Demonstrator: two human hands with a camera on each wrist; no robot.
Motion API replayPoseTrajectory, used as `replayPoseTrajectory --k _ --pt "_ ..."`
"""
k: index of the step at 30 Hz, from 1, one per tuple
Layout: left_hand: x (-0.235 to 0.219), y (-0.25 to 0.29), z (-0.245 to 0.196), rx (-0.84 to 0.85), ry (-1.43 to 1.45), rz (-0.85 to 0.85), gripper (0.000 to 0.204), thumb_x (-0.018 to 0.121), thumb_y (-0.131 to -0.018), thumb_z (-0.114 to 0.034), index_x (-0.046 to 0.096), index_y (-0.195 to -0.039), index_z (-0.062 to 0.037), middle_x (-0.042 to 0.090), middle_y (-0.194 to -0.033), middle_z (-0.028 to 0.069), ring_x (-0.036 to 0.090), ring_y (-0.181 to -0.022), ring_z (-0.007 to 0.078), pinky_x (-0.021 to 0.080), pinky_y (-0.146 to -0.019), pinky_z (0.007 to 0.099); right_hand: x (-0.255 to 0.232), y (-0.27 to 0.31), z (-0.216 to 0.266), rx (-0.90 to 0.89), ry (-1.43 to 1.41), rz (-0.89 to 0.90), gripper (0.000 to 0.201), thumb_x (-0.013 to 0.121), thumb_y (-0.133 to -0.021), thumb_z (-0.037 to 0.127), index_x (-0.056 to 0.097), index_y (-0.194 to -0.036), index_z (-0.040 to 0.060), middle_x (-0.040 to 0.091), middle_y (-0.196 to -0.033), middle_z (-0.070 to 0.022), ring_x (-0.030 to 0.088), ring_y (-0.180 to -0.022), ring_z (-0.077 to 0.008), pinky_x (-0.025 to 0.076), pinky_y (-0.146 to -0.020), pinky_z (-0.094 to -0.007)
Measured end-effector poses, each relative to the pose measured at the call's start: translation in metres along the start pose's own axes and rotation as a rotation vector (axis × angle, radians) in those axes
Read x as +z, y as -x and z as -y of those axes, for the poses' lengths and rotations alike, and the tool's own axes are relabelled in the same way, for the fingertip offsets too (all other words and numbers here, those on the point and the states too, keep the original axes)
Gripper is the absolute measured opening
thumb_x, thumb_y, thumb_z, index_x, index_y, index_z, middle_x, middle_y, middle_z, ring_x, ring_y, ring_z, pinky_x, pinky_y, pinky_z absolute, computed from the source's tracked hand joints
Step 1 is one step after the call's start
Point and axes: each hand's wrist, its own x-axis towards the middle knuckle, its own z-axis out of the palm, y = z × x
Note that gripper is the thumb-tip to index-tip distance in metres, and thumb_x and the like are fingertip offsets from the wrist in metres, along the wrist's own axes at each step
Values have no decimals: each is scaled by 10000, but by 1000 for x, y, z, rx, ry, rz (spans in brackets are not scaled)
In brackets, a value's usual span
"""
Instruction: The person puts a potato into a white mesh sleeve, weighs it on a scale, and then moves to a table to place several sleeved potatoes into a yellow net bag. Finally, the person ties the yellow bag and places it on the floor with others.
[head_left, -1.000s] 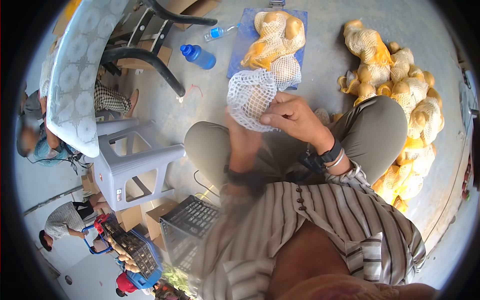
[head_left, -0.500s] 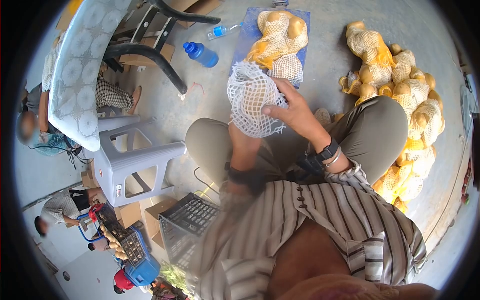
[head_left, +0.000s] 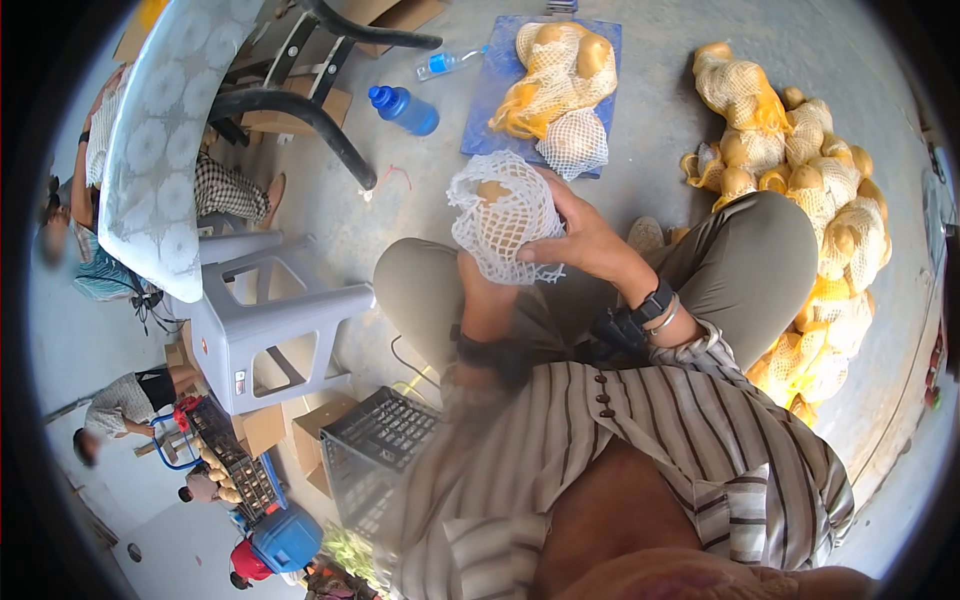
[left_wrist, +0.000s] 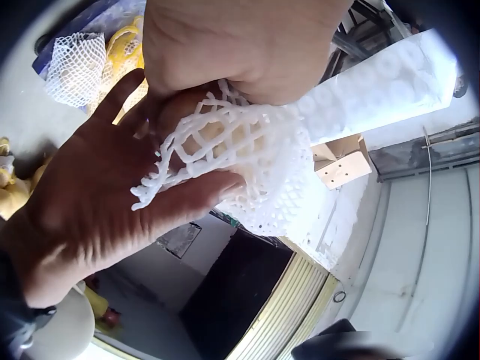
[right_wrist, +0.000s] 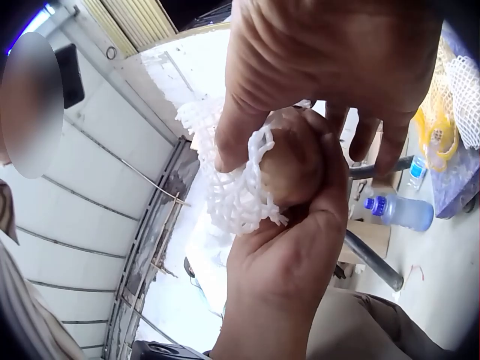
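A white foam net sleeve (head_left: 500,222) with a brownish round fruit (right_wrist: 294,166) inside it is held above the person's lap, on the near side of the blue mat (head_left: 490,95). On that mat lie a yellow mesh bag of fruit (head_left: 555,65) and another white-netted fruit (head_left: 574,140); to the right of the mat a heap of filled mesh bags (head_left: 810,200) is piled on the floor. A black crate (head_left: 375,445) stands nearer the person than the mat, to the left.

The sleeve is cupped from below by the left hand (head_left: 480,285), fingers curled up around fruit and net. The right hand (head_left: 580,235) is laid over the far side, thumb and fingers clamped on the netting.

The fruit's bare brown skin, exposed through the sleeve's open mouth, is shown only by the right wrist view; in the left wrist view the right palm is seen spread against the net.
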Motion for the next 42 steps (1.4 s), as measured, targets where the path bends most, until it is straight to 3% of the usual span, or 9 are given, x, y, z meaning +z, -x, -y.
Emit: replayPoseTrajectory --k 4,6,12,13,15,22,24,30,42 --pt "5 5 -3 -11 -105 -96 336 511 -947 -131 517 -1243 28 628 -1142 134 634 -993 208 536 -839 337 2 2 8 121 -134 10 850 796 -684 126 367 -1409 11 514 -1293 -70 463 -1221 -181 325 -1063 -316" --pt "7 6 -6 165 -891 14 353 582 -909 -120 539 -1235 9 640 -1118 114 629 -980 179 522 -811 307 3 1 5 133 -233 -8 831 783 -692 114 370 -1406 6 524 -1285 -72 477 -1208 -178 339 -1054 -314" --pt "34 7 -16 360 -1176 168 334 565 -902 -69 525 -1226 1 633 -1115 90 619 -952 144 504 -793 284 4 2 -1 193 -467 -90 719 748 -736 81 412 -1365 -13 572 -1230 -86 542 -1122 -162 414 -989 -311" --pt "28 2 -11 360 -1176 169 334 565 -902 -69 525 -1226 1 633 -1115 90 619 -952 144 504 -793 284 3 1 -2 193 -509 -120 667 747 -757 82 440 -1340 -19 591 -1202 -92 563 -1084 -159 443 -960 -311" --pt "13 -11 0 78 -545 -68 340 531 -917 -55 467 -1246 4 591 -1152 95 594 -980 153 480 -845 283 -1 2 0 203 -504 -171 648 740 -761 66 446 -1332 -19 598 -1190 -93 573 -1069 -158 455 -945 -308" --pt "42 0 -19 567 -899 -154 334 510 -928 -39 431 -1247 17 520 -1228 149 519 -1122 208 409 -976 321 -4 -2 -7 153 -351 -319 658 719 -759 19 429 -1347 -27 584 -1196 -89 564 -1080 -149 456 -936 -298" --pt "51 2 -20 349 -893 -53 414 543 -914 -48 387 -1291 20 499 -1254 141 493 -1154 194 401 -984 327 -1 -2 -14 108 -247 -321 666 745 -751 52 442 -1338 -32 595 -1185 -90 564 -1066 -141 463 -915 -288" --pt "36 -11 5 163 -623 109 548 589 -892 -86 322 -1360 17 496 -1265 123 499 -1152 183 403 -986 323 -1 2 -13 87 -111 -297 715 756 -764 119 411 -1368 -46 572 -1230 -112 542 -1083 -146 457 -914 -283" --pt "29 -11 6 13 -375 2 565 640 -785 57 402 -1292 -23 569 -1164 95 580 -1053 185 479 -912 321 -7 4 -6 -6 49 -121 627 666 -812 37 415 -1386 -3 515 -1324 -127 480 -1209 -182 391 -999 -296"
